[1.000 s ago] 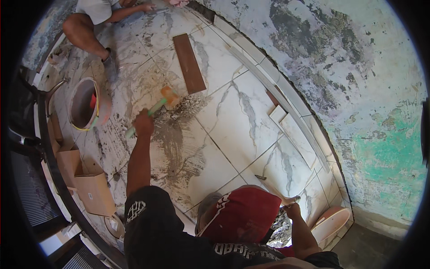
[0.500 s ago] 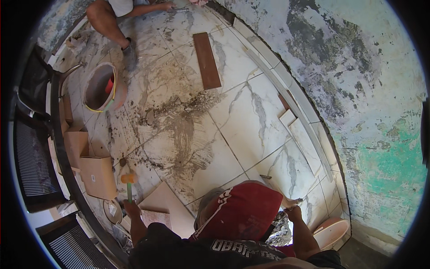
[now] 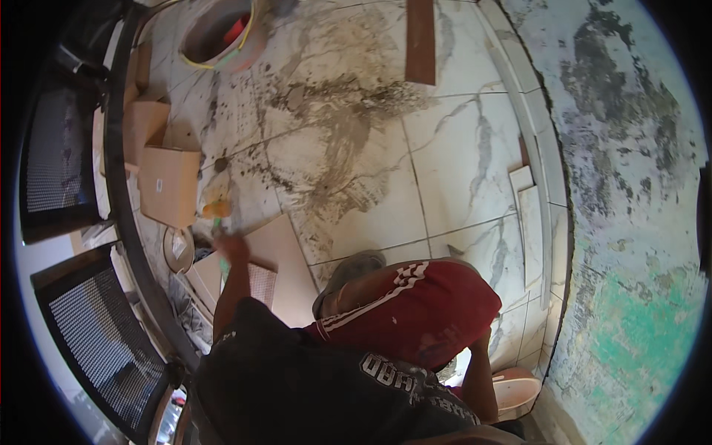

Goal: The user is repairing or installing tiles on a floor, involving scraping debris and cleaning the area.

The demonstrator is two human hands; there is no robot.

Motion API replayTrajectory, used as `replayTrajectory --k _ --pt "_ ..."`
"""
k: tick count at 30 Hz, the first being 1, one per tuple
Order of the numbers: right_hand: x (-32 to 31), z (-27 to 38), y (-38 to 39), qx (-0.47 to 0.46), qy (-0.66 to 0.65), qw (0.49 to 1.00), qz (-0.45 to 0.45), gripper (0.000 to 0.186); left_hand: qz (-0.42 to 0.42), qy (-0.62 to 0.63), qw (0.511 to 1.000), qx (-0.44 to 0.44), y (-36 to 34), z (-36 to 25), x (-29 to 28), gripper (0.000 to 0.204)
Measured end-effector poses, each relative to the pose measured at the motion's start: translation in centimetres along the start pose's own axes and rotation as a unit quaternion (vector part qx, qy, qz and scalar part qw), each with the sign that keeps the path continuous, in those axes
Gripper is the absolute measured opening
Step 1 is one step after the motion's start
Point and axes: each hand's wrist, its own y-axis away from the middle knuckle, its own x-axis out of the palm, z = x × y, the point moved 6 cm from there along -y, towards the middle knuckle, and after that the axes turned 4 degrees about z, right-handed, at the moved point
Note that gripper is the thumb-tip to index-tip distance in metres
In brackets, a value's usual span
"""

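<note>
My left hand (image 3: pixel 234 248) is closed around the green handle of a mallet (image 3: pixel 217 208) with a yellow-orange head. Part of the handle sticks out below my fist, above a large tan tile (image 3: pixel 282 259) and a smaller patterned piece (image 3: pixel 261 285). My bent knee in red shorts (image 3: pixel 423 304) covers most of my right hand; only its forearm (image 3: pixel 482 378) shows plainly. What that hand holds, if anything, is hidden. Close to the right forearm lies a pinkish-orange basin (image 3: pixel 517 389).
Wet grey mortar (image 3: pixel 334 141) smears the marbled floor tiles (image 3: pixel 460 170). At the far left stands a bucket (image 3: pixel 189 44) with something red inside. Cardboard boxes (image 3: pixel 169 185) and black mesh chairs (image 3: pixel 104 326) line the left side. A brown plank (image 3: pixel 420 44) lies ahead; a stained wall (image 3: pixel 630 148) rises right.
The view has shifted, and the other person has left it. My left hand now grips the mallet nearer its head. My right hand has gone behind my knee.
</note>
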Motion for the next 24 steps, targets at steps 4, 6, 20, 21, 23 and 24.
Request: replayTrajectory --k 4,6,20,21,23,24 --pt "-1.7 8.0 -3.3 -0.121 0.033 0.992 0.007 0.034 0.022 0.421 0.821 0.384 6.5 -16.7 -13.6 0.068" --pt "-1.0 8.0 -7.1 -0.09 0.066 0.993 0.048 0.032 0.102 0.333 0.735 0.581 11.9 -25.4 -21.8 0.084" --pt "-2.7 42.0 -11.3 -0.52 0.204 0.827 0.06 0.042 0.296 0.188 0.762 0.545 15.9 -27.1 -19.9 0.046" --pt "-3.8 43.1 -10.9 -0.528 0.179 0.83 -0.016 0.046 0.207 0.238 0.805 0.503 14.2 -25.2 -20.0 0.039" --pt "-5.6 42.4 -11.6 -0.481 0.108 0.868 -0.054 0.05 0.235 0.34 0.827 0.38 10.6 -20.6 -18.5 0.037" --pt "-6.5 41.4 -12.1 -0.464 0.088 0.878 -0.075 0.049 0.213 0.415 0.83 0.308 8.7 -17.9 -18.1 0.037"
